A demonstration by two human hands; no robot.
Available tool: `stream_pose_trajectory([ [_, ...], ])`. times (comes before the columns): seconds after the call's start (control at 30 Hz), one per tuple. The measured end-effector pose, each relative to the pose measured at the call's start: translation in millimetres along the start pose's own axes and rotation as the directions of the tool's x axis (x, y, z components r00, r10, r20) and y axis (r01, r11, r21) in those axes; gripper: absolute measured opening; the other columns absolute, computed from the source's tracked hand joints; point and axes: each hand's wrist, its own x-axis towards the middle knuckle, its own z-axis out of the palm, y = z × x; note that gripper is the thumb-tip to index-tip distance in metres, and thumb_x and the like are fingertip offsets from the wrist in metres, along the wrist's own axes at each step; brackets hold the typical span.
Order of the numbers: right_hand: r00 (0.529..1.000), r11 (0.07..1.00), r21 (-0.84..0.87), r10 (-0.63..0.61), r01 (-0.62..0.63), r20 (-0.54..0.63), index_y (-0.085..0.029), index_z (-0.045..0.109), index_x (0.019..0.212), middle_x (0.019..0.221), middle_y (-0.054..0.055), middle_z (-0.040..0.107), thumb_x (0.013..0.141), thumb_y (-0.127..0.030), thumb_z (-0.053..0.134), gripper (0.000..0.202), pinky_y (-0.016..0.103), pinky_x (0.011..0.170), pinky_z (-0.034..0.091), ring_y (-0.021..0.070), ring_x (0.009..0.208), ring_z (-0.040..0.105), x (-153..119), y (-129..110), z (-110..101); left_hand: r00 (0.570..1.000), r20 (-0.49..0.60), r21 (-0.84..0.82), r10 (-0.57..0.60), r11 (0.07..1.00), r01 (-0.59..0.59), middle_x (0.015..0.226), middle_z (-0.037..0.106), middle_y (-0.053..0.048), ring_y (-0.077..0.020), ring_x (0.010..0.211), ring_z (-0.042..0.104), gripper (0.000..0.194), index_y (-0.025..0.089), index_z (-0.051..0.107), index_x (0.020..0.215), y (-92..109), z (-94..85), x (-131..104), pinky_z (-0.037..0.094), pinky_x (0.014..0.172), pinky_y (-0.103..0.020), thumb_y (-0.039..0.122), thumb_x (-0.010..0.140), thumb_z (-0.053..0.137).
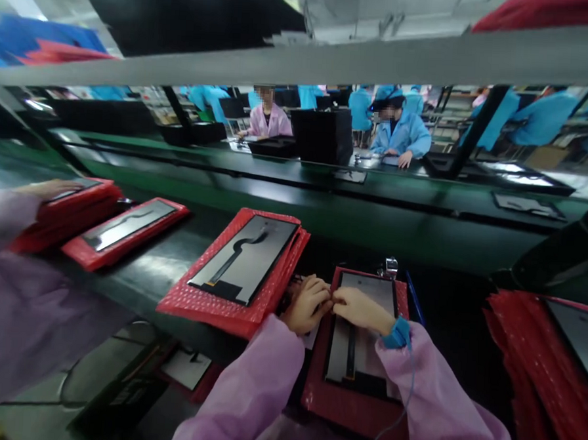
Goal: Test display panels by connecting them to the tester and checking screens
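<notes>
My left hand (pixel 309 306) and my right hand (pixel 361 310) meet at the fingertips over the left edge of a display panel (pixel 337 353). Both have their fingers pinched together; whatever is between them is too small or hidden to make out. That panel, grey-backed with a dark flex cable, lies on a red bubble-wrap pad (pixel 353 413) in front of me. A blue wrist strap (pixel 397 334) with a thin cord circles my right wrist. Left of my hands, another display panel (pixel 270 245) with a curved black cable rests on stacked red bubble-wrap sheets (pixel 181 299).
A shiny metal piece (pixel 391 268) and a blue pen (pixel 415 298) lie beyond the panel. More red bubble wrap (pixel 519 337) is stacked at right. At left, a co-worker's hand (pixel 52 189) touches another wrapped stack. A shelf (pixel 332 48) spans overhead.
</notes>
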Motion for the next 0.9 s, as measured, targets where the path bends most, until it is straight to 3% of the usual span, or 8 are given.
stream_pose_trajectory([
  [0.23, 0.999, 0.999, -0.021, 0.025, -0.026, -0.03, -0.018, 0.039, 0.061, 0.067, -0.001, 0.052, 0.08, -0.01, 0.052, 0.025, 0.026, 0.063, 0.029, 0.0117, 0.065, 0.043, 5.4, 5.7, 7.7, 0.993, -0.119, -0.045, -0.014, 0.999, 0.008, 0.083, 0.065, -0.004, -0.0198, 0.089, 0.055, 0.031, 0.019, 0.06, 0.076, -5.2, 15.2, -0.2, 0.042, 0.098, -0.042, 0.031, 0.1, 0.043],
  [0.4, 1.0, 1.0, -0.013, 0.002, -0.002, 0.01, -0.018, 0.05, 0.072, 0.081, 0.003, 0.061, 0.088, -0.017, 0.047, 0.016, 0.028, 0.074, 0.038, 0.0151, 0.077, 0.051, 8.1, 18.9, 11.3, 0.983, -0.164, -0.066, -0.083, 0.995, 0.073, 0.083, 0.066, -0.004, -0.0195, 0.092, 0.054, 0.028, 0.019, 0.06, 0.072, -7.3, 26.2, 0.9, 0.04, 0.1, -0.042, 0.025, 0.097, 0.05],
  [0.53, 1.0, 1.0, -0.024, 0.007, -0.007, 0.015, -0.019, 0.053, 0.077, 0.087, 0.006, 0.063, 0.092, -0.03, 0.043, 0.021, 0.034, 0.083, 0.041, 0.02, 0.085, 0.054, 6.4, 26.9, 12.2, 0.981, -0.166, -0.059, -0.104, 0.994, 0.095, 0.083, 0.067, -0.003, -0.019, 0.094, 0.054, 0.021, 0.019, 0.062, 0.072, -7.7, 28.6, 3.1, 0.039, 0.101, -0.041, 0.021, 0.092, 0.057],
  [0.73, 0.999, 0.999, 0.013, 0.041, -0.042, 0.03, -0.02, 0.054, 0.081, 0.089, 0.006, 0.065, 0.086, -0.041, 0.042, 0.024, 0.035, 0.08, 0.046, 0.0213, 0.085, 0.058, 1.6, 28.9, 8.6, 0.977, -0.176, -0.054, -0.12, 0.992, 0.112, 0.089, 0.069, -0.001, -0.0174, 0.098, 0.058, 0.012, 0.019, 0.066, 0.078, -4.0, 28.4, 6.7, 0.031, 0.11, -0.044, 0.023, 0.089, 0.063],
  [0.9, 0.996, 0.992, 0.09, 0.088, -0.085, -0.034, -0.019, 0.056, 0.078, 0.083, 0.006, 0.064, 0.078, -0.045, 0.045, 0.028, 0.034, 0.076, 0.047, 0.0213, 0.08, 0.058, 0.0, 35.2, 14.9, 0.98, -0.152, -0.043, -0.125, 0.992, 0.12, 0.09, 0.071, -0.003, -0.0194, 0.1, 0.059, 0.012, 0.019, 0.067, 0.079, -1.0, 29.0, 8.5, 0.032, 0.111, -0.046, 0.026, 0.088, 0.064],
])
